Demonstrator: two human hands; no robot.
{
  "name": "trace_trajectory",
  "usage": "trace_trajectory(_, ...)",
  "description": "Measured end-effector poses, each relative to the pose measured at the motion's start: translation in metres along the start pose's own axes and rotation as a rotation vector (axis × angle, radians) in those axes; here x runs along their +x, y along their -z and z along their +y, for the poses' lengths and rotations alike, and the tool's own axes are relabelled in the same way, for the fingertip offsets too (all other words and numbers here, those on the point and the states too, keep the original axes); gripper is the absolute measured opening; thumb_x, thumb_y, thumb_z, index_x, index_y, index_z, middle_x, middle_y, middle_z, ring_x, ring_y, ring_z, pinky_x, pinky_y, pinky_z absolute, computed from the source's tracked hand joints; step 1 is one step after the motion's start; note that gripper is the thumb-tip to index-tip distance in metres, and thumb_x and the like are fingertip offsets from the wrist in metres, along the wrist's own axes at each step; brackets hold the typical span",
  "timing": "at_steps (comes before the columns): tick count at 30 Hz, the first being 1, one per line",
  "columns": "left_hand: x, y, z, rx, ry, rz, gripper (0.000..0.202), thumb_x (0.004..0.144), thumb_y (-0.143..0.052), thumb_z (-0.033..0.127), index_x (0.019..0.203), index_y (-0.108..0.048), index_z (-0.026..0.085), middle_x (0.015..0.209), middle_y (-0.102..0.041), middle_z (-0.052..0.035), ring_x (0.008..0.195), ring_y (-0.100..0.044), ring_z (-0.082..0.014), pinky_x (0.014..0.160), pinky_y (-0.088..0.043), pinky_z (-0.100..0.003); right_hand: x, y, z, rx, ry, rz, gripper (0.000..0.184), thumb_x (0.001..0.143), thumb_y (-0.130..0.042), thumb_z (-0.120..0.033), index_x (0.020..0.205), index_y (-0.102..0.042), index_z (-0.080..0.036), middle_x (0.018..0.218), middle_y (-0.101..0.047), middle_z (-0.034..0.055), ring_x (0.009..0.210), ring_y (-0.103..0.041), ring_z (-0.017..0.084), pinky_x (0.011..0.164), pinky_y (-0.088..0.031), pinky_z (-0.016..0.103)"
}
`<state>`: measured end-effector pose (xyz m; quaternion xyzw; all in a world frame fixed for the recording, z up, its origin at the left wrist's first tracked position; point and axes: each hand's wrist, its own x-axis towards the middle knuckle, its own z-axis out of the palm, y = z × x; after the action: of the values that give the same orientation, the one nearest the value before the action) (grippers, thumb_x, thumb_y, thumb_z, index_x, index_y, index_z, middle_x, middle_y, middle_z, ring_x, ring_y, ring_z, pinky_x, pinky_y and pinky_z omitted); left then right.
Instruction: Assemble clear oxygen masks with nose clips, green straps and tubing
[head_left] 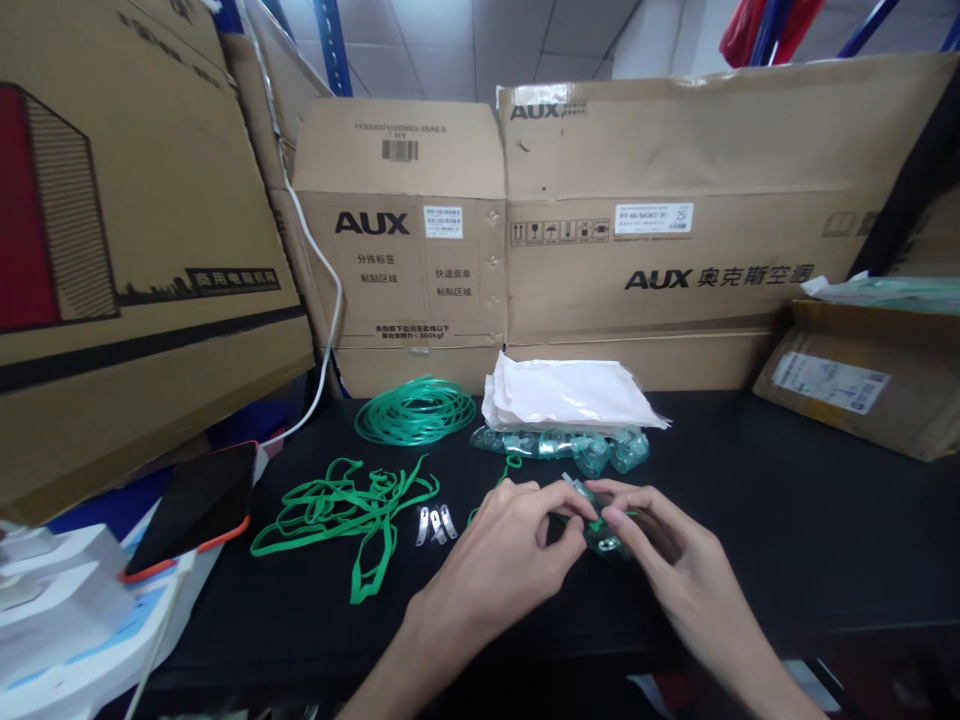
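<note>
My left hand (517, 535) and my right hand (671, 550) meet low over the black table, both with fingers pinched in around a small clear green plastic mask (606, 542). Part of the mask and the fingers' exact hold are hidden. A thin green elastic strap (513, 463) runs out behind my left hand, which seems to grip it at the mask. Just left of that hand lie several small metal nose clips (436, 524). Farther left is a tangle of green elastic straps (360, 510).
Behind my hands, clear green masks (592, 448) lie in a row before a stack of white plastic bags (566, 392). A coil of green tubing (415, 411) sits to their left. A phone (199, 505) and a white power strip (67, 590) are at left. Cardboard boxes (645, 150) wall the back.
</note>
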<state>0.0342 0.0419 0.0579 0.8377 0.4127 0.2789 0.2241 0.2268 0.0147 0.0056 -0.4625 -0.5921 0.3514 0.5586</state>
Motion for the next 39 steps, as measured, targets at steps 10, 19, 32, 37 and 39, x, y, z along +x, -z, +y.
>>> trace_trajectory(10,-0.001,0.001,-0.003,0.085,-0.077,0.1,0.018,0.09,-0.061,0.015,0.089,-0.072,0.028,0.082,-0.069,0.0048,0.082,-0.06,-0.0173,0.097,-0.041,-0.035,0.0,0.0,0.001,-0.047,0.019,0.162,0.029,0.094,-0.065,-0.055,0.091,-0.067,-0.026,0.128,-0.072,0.0069,0.126,-0.064,0.028,0.105,-0.054,0.038)
trace_trajectory(19,-0.003,0.012,-0.009,0.091,0.003,0.104,0.026,0.092,-0.057,0.02,0.093,-0.077,0.036,0.101,-0.078,0.0081,0.1,-0.064,-0.023,0.105,-0.04,-0.04,0.005,0.005,0.005,0.139,0.028,0.335,0.026,0.096,-0.066,-0.052,0.095,-0.065,-0.026,0.128,-0.072,0.0065,0.125,-0.065,0.028,0.105,-0.055,0.044)
trace_trajectory(32,-0.005,0.021,-0.011,0.034,-0.03,0.061,0.037,0.096,-0.052,0.016,0.114,-0.075,0.039,0.108,-0.076,0.005,0.107,-0.066,-0.021,0.098,-0.049,-0.031,0.006,-0.002,-0.006,-0.011,-0.085,-0.09,0.053,0.088,-0.072,-0.053,0.13,-0.055,-0.025,0.109,-0.074,0.0063,0.105,-0.074,0.024,0.093,-0.062,0.033)
trace_trajectory(37,-0.005,0.052,-0.027,0.233,0.046,0.272,0.03,0.1,-0.05,0.019,0.113,-0.074,0.029,0.109,-0.076,-0.0004,0.103,-0.069,-0.0238,0.099,-0.05,-0.039,0.006,-0.003,-0.004,-0.057,-0.06,-0.07,0.048,0.088,-0.072,-0.052,0.126,-0.059,-0.026,0.111,-0.074,0.0074,0.109,-0.073,0.027,0.092,-0.062,0.037)
trace_trajectory(39,-0.006,0.058,-0.035,0.338,0.081,0.261,0.028,0.101,-0.05,0.02,0.113,-0.074,0.027,0.112,-0.075,-0.0023,0.108,-0.067,-0.0259,0.1,-0.049,-0.043,0.006,-0.003,-0.003,-0.084,-0.054,-0.032,0.047,0.088,-0.072,-0.053,0.124,-0.06,-0.025,0.115,-0.074,0.009,0.11,-0.072,0.029,0.092,-0.062,0.04)
